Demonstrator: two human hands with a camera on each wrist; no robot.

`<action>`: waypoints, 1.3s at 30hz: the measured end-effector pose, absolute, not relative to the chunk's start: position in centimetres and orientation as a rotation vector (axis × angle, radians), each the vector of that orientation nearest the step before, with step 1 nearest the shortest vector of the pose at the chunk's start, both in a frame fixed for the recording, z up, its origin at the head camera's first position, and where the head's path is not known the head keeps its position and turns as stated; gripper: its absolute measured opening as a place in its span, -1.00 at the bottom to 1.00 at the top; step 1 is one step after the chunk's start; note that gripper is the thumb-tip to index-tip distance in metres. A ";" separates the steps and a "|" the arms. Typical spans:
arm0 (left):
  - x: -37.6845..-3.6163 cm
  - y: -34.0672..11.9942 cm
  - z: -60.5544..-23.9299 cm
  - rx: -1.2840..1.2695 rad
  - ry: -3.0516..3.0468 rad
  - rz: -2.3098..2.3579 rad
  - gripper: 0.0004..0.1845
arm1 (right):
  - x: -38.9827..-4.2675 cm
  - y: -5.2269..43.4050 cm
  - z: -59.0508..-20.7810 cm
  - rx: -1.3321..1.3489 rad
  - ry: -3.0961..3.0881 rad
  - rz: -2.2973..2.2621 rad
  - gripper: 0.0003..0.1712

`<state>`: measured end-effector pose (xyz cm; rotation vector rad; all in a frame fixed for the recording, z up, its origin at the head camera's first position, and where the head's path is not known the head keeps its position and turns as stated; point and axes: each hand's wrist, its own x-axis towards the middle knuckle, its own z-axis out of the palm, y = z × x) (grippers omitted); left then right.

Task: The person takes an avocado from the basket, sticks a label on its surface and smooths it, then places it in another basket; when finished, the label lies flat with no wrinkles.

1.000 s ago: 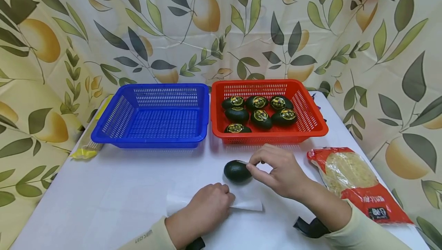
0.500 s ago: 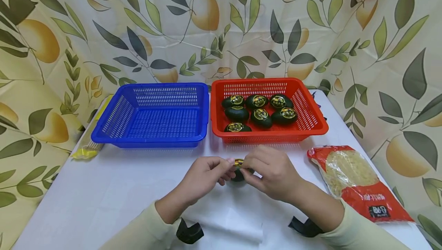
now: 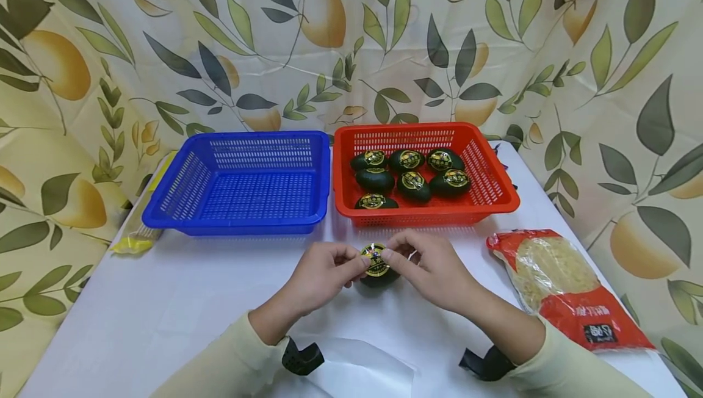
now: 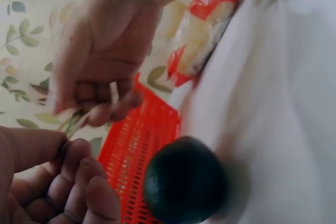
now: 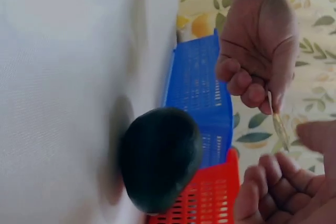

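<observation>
A round black-and-gold sticker [image 3: 376, 260] spans the gap between my two hands, over a dark green avocado [image 3: 379, 279] on the white table. My left hand [image 3: 324, 273] pinches the sticker's left edge between thumb and forefinger. At its right edge is my right hand [image 3: 431, 270], thumb and forefinger holding it. The right wrist view shows the sticker [image 5: 281, 129] almost edge-on, away from the smooth avocado [image 5: 160, 158]. A small pale strip [image 4: 114, 93] shows at the right hand's fingers in the left wrist view.
Behind the hands stand a blue basket [image 3: 236, 227] with nothing in it and a red basket [image 3: 428, 216] holding several stickered avocados [image 3: 413, 185]. A red-and-clear food bag [image 3: 571, 288] lies at right. White sheet [image 3: 357, 367] is at the front; a yellow-ended packet [image 3: 134, 244] lies left.
My left hand has left the white sheet and come up to the sticker beside the right hand. The sticker now faces up between both hands, and the sheet has shifted toward the front edge.
</observation>
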<state>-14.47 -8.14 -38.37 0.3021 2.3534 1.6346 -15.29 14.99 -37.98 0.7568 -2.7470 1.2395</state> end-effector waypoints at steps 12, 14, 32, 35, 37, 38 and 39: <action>-16.8 -6.7 -39.0 0.327 2.640 1.256 -0.75 | -17.3 14.9 -39.8 0.540 -3.007 1.392 -0.80; -16.9 -6.4 -39.3 0.313 2.666 1.210 -0.73 | -17.5 14.7 -40.2 0.556 -3.020 1.323 -0.76; -17.5 -6.8 -41.2 -0.007 2.384 1.414 -0.66 | -18.7 15.0 -41.2 0.693 -3.071 1.227 -0.75; -17.8 -7.4 -42.1 -0.079 2.233 1.518 -0.62 | -18.9 15.3 -41.1 0.681 -3.115 1.315 -0.76; -17.9 -7.6 -42.5 -0.070 2.205 1.554 -0.64 | -19.0 15.5 -41.2 0.652 -3.133 1.365 -0.76; -17.9 -7.6 -42.6 -0.058 2.210 1.566 -0.67 | -19.1 15.6 -41.2 0.624 -3.132 1.392 -0.76; -17.9 -7.6 -42.7 -0.035 2.245 1.565 -0.70 | -19.1 15.6 -41.3 0.598 -3.125 1.422 -0.74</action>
